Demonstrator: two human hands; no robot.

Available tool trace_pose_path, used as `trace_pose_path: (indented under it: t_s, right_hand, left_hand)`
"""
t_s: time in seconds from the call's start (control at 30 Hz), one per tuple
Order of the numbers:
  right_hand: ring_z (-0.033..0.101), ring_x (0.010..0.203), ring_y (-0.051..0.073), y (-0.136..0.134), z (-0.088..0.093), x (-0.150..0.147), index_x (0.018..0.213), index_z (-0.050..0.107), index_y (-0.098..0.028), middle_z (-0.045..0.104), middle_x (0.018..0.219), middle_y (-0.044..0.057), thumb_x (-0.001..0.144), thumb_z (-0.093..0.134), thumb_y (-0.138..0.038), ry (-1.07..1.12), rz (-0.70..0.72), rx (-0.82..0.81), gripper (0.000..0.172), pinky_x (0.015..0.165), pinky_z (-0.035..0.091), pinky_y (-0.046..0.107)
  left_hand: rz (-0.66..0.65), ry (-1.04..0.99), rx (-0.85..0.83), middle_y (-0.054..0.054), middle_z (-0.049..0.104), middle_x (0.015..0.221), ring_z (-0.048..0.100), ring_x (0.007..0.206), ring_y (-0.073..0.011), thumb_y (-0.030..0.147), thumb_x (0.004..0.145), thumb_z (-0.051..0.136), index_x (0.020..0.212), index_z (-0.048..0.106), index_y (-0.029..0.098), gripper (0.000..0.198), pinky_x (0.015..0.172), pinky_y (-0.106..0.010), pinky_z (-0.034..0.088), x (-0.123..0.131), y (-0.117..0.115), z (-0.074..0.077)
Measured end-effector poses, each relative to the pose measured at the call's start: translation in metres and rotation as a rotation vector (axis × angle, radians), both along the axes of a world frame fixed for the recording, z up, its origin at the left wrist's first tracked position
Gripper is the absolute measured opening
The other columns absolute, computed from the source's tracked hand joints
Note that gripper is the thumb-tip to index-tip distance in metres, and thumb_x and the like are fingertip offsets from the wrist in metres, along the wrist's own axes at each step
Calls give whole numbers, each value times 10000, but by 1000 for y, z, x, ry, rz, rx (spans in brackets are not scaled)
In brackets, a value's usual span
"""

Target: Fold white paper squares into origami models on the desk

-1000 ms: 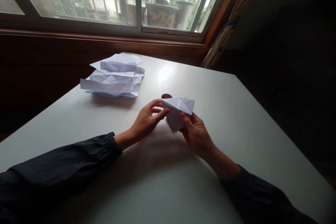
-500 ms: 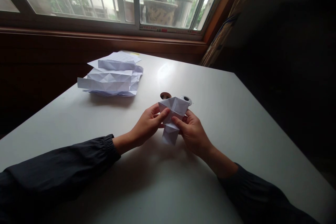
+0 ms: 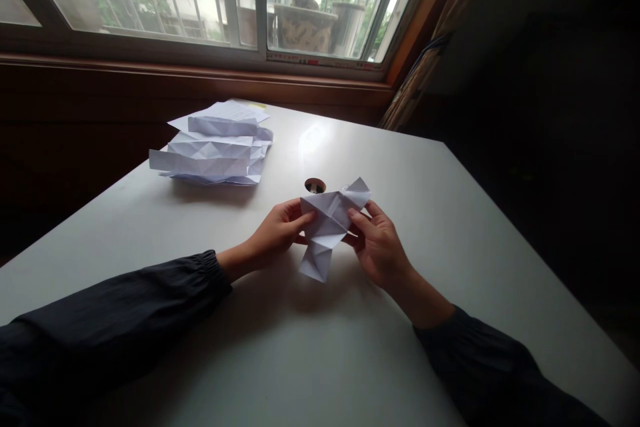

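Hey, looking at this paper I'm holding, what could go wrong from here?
The folded paper is pinched by your left hand and right hand on opposite sides, so uneven pulling might tear it or add a stray crease. The creased paper stack sits loosely by the left edge of the white table, so a bump could perhaps send sheets sliding off.

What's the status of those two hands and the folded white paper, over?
Bare left hand and bare right hand: both gripping. Folded white paper: creased, held between them. Pile of creased white paper sheets: beyond left hand, clear of both.
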State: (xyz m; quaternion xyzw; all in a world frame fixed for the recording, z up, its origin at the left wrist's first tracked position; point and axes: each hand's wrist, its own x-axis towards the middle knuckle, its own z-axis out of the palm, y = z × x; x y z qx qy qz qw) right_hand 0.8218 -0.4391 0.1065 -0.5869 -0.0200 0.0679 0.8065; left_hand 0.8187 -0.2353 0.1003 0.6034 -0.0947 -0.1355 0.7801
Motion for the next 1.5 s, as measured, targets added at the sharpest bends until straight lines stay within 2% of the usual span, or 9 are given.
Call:
trace_pose_path:
  t_s: [0.13,0.3,0.4,0.67,0.77,0.93,1.13,1.33,1.5]
  right_hand:
    - [681,798,181,-1,-5,1,1143,604,-278,713,987,17,836,781,-408,-27,-23,-46,378,697,622,353]
    - [712,814,199,-3,-8,2,1025,554,-254,666,982,12,780,846,-408,-113,-193,-226,411,693,650,378]
    - [721,825,212,-1,-3,0,998,597,-225,670,994,36,802,826,-418,-183,-155,-316,358,703,660,391]
    - [728,897,228,4,9,-4,1186,561,-251,727,1003,37,871,758,-405,-168,-195,-154,402,812,632,438]
    - [709,981,247,4,11,-5,1212,622,-255,727,1086,70,935,664,-429,-188,-98,-147,330,806,618,407]
    - [687,1058,256,3,6,-4,1341,630,-285,670,1292,87,956,632,-425,-105,101,-59,410,837,605,414]
    - [710,987,252,1,2,0,1397,600,-262,727,1196,88,911,706,-411,-79,124,-102,519,823,597,404]
    - [721,913,264,1,4,-4,1470,538,-233,742,1169,106,951,633,-432,-195,13,-399,564,720,594,376]
    - [707,973,255,4,9,-6,1404,594,-227,726,1210,104,933,668,-391,-196,128,-324,505,809,580,375]
  left_hand:
    - [-36,-31,7,-101,719,1081,693,915,-231,498,861,724,1162,682,183,437,665,-278,582,1,2,-1]
    - [121,-327,193,-92,733,974,689,913,-235,448,945,635,1081,719,140,347,759,-299,575,0,2,0]
    - [124,-477,278,-103,736,1094,696,978,-235,400,998,559,1199,707,160,346,803,-309,593,-3,2,5]
    - [73,-1035,540,-97,672,1323,652,1190,-220,194,967,614,1367,622,274,409,1036,-390,539,-8,1,7]
    - [88,-1081,616,-110,611,1402,598,1273,-248,213,943,654,1392,594,290,459,1078,-442,515,-9,0,6]
    - [109,-1045,630,-120,569,1424,604,1258,-236,253,941,666,1382,595,273,447,1067,-426,533,-11,1,8]
    - [166,-1120,678,-108,523,1486,549,1318,-270,235,934,674,1272,681,306,346,1053,-478,541,-6,2,6]
    - [126,-1138,728,-95,495,1525,460,1402,-297,221,930,677,1251,698,318,337,1075,-521,516,-3,4,-1]
    - [94,-1162,704,-85,609,1377,520,1337,-259,252,939,669,1233,696,306,300,1079,-487,514,-2,5,1]
